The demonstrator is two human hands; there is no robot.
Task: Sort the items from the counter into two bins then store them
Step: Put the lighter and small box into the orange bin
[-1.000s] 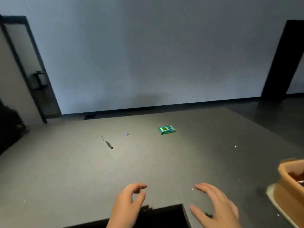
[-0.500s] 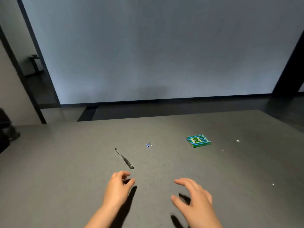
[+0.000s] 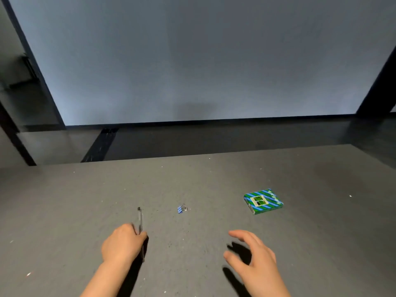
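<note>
Left hand [image 3: 124, 243] closed on the clear pen [image 3: 140, 219], near end in the grip, capped tip pointing away over the grey tabletop [image 3: 64, 211]. Right hand [image 3: 255, 258] spread, empty. Best lifted level, then binder clip [image 3: 182, 209] and striped box [image 3: 263, 201].

The counter [image 3: 214, 243] looks matt grey, faintly speckled and grainy. On it, the pen [image 3: 140, 219] shows clear plastic, the clip [image 3: 182, 209] thin shiny wire handles. The small box [image 3: 263, 201] right of the clip looks like smooth printed card.
</note>
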